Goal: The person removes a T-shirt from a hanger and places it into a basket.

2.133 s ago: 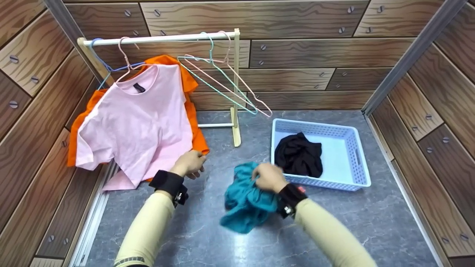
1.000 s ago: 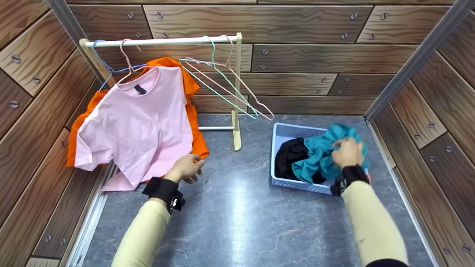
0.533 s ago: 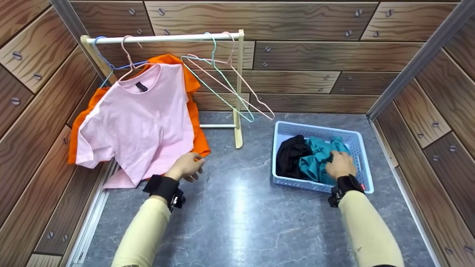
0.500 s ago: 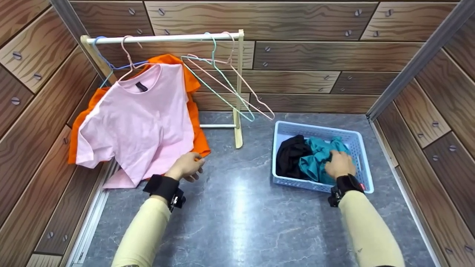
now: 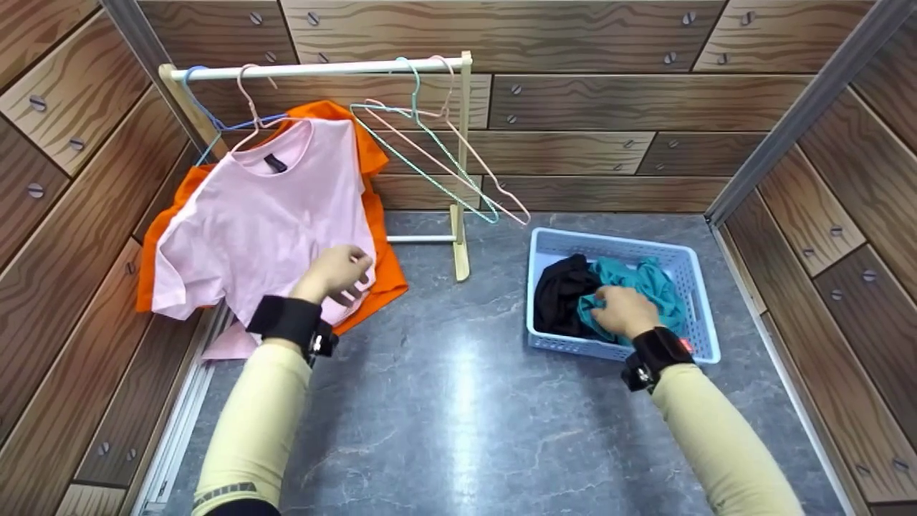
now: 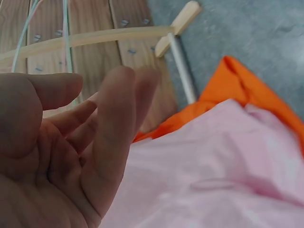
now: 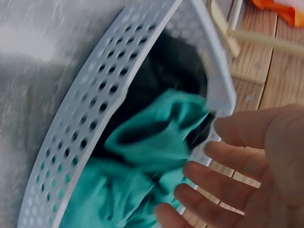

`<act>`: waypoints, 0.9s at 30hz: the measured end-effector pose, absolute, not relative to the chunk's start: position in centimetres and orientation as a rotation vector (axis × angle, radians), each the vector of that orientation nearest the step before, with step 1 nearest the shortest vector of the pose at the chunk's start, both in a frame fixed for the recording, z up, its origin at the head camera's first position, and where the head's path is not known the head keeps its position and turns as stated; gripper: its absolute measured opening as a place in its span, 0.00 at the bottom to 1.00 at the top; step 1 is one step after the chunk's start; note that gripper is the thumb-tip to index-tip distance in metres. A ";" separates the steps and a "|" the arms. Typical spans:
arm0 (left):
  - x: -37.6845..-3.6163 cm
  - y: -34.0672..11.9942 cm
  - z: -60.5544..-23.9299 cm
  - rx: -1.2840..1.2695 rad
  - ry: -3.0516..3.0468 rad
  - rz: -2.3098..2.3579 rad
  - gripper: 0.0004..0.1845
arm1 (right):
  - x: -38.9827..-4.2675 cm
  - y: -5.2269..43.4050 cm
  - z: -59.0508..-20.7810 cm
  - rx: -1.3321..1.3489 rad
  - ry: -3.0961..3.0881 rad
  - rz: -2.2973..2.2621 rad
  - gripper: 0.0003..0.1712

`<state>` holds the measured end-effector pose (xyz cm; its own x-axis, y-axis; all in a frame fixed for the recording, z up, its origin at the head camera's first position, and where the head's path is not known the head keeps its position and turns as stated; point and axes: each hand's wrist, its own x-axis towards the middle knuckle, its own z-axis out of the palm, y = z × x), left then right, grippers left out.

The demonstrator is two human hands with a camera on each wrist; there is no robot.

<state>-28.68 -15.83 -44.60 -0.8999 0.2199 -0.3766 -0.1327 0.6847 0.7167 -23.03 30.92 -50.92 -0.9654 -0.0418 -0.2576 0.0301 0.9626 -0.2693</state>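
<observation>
A pink T-shirt (image 5: 258,215) hangs on a hanger from the white rack rail (image 5: 315,69), with an orange T-shirt (image 5: 380,279) behind it. My left hand (image 5: 347,269) hovers open in front of the pink shirt's lower part; the left wrist view shows its relaxed fingers (image 6: 114,118) holding nothing above the pink cloth (image 6: 213,190). A light blue basket (image 5: 706,315) holds a crumpled teal garment (image 5: 648,283) and a black garment (image 5: 559,290). My right hand (image 5: 609,304) is over the teal garment (image 7: 142,156), with its fingers (image 7: 223,180) spread and nothing in them.
Two empty hangers (image 5: 444,165) dangle at the rail's right end, beside the rack's upright post (image 5: 462,165). Wood-patterned walls enclose the grey marbled tabletop (image 5: 458,401) on three sides. The basket stands close to the right wall.
My right hand carried the teal garment into the basket, let it go and shifted a little left. My left hand rose from the tabletop to in front of the pink shirt.
</observation>
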 end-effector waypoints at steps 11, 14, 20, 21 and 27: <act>-30.2 -19.6 -38.5 0.039 2.678 0.969 0.22 | -22.9 23.4 -51.1 -0.262 2.857 -0.376 0.22; -30.3 -21.4 -36.4 -0.010 2.828 0.912 0.23 | -22.5 21.7 -51.6 -0.321 2.843 -0.368 0.22; -30.4 -24.8 -34.5 -0.317 3.148 0.795 0.27 | -21.5 19.7 -53.1 -0.373 2.796 -0.321 0.21; -30.4 -25.3 -34.5 -0.384 3.151 0.807 0.29 | -21.3 19.5 -53.3 -0.372 2.786 -0.322 0.20; -30.7 -26.8 -35.6 -0.541 3.046 0.800 0.34 | -20.3 19.8 -54.5 -0.358 2.744 -0.348 0.20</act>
